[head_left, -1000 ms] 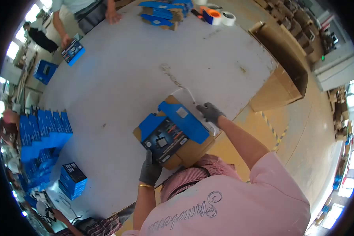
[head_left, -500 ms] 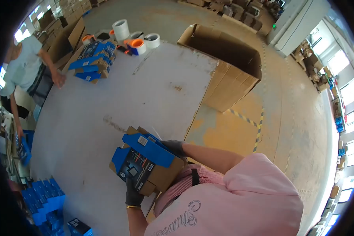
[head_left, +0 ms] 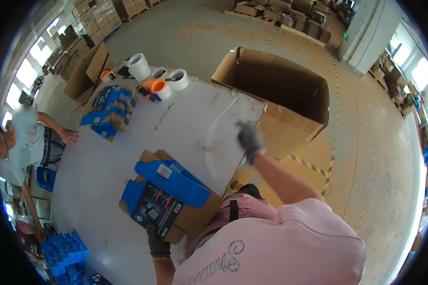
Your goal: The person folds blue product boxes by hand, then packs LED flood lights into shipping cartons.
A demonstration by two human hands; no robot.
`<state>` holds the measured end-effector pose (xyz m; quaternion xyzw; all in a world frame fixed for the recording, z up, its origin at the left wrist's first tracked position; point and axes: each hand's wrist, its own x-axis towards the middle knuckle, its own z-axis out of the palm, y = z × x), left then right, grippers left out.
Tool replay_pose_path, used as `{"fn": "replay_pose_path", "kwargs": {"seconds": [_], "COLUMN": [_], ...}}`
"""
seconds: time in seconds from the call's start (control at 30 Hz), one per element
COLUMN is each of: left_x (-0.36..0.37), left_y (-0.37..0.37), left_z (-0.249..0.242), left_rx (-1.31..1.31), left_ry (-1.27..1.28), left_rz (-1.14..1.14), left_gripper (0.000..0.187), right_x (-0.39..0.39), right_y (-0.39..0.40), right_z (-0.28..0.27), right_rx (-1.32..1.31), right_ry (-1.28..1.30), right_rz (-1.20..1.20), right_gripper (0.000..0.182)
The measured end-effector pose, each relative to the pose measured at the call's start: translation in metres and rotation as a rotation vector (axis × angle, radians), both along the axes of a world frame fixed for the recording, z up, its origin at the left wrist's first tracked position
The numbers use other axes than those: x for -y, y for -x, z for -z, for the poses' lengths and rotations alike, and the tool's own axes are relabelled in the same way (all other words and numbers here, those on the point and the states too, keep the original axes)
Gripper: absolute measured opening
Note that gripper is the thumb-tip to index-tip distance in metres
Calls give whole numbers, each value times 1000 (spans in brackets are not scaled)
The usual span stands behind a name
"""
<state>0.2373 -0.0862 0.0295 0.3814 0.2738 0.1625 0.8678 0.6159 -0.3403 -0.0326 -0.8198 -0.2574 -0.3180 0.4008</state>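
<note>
A flattened blue-and-black printed cardboard box point(head_left: 169, 190), brown board showing at its flaps, lies tilted at the table's near edge against my body. My gloved left hand point(head_left: 158, 241) grips its lower edge, with the fingers partly under it. My gloved right hand point(head_left: 249, 141) is off the box, held out over the table's right edge near the big open carton point(head_left: 290, 128). Motion smears its fingers. Beside it a thin, pale translucent strip point(head_left: 214, 137) curves over the tabletop; whether the hand holds it cannot be made out.
On the table point(head_left: 114, 175), a pile of flattened blue boxes point(head_left: 110, 109) lies at the far left, near tape rolls point(head_left: 139, 66) and an orange tape dispenser point(head_left: 159, 88). Stacked blue boxes point(head_left: 64, 251) stand lower left. A co-worker point(head_left: 31, 137) rests a hand on the table's left edge.
My right hand has left the box and swung out toward the open carton, and the pale strip now shows over the table. The left hand keeps its grip. The view has shifted.
</note>
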Motion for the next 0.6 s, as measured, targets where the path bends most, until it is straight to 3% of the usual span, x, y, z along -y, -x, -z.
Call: {"fn": "replay_pose_path", "kwargs": {"seconds": [0.03, 0.07, 0.1, 0.17, 0.2, 0.3, 0.37, 0.43, 0.5, 0.6], "left_x": [15, 30, 46, 67, 75, 106, 116, 112, 118, 124], "left_y": [-16, -32, -47, -72, -79, -109, -116, -116, -127, -141], "left_z": [-5, -12, -19, -27, -27, -41, -43, -29, -34, -37], "left_rx": [7, 8, 8, 7, 0, -52, -83, -92, -82, -116], "left_ry": [-1, -3, -4, 17, 40, 18, 14, 65, 53, 37], "left_rz": [-39, -93, -143, -189, -187, -260, -287, -232, -226, -256], "left_gripper": [51, 53, 55, 57, 58, 59, 59, 57, 55, 54], "right_x": [31, 50, 84, 128, 147, 194, 233, 237, 226, 227], "right_y": [-32, -59, -101, -160, -186, -268, -308, -301, -292, -309], "right_z": [-66, -120, -126, -145, -147, -78, -9, 4, -12, 19], "right_rx": [-813, -662, -376, -386, -428, -560, -629, -803, -1095, -856], "right_ry": [-507, -764, -595, -498, -316, 61, 597, 976, 1146, 1353], "right_rz": [-73, -42, -65, 38, 105, 116, 126, 229, 167, -409], "right_gripper": [14, 13, 16, 23, 27, 39, 37, 41, 43, 43]}}
